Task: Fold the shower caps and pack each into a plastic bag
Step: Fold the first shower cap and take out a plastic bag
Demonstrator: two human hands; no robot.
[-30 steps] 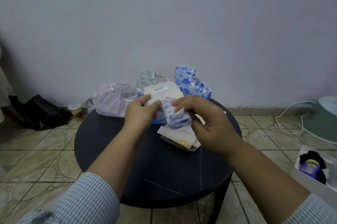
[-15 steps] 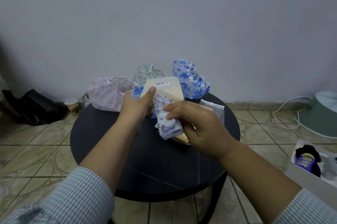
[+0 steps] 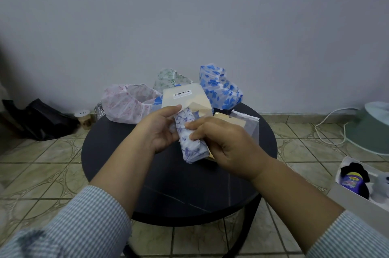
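Grey wall point(image 3: 189, 16), tiled floor point(image 3: 42, 169), round black table point(image 3: 168, 194)

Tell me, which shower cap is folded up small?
The purple-flowered cap, held by both hands over the table. The pink cap, green cap and blue cap sit puffy and unfolded behind it.

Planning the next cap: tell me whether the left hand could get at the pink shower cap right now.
Probably not yet: the left hand holds the plastic bag. The pink shower cap lies unobstructed beside it.
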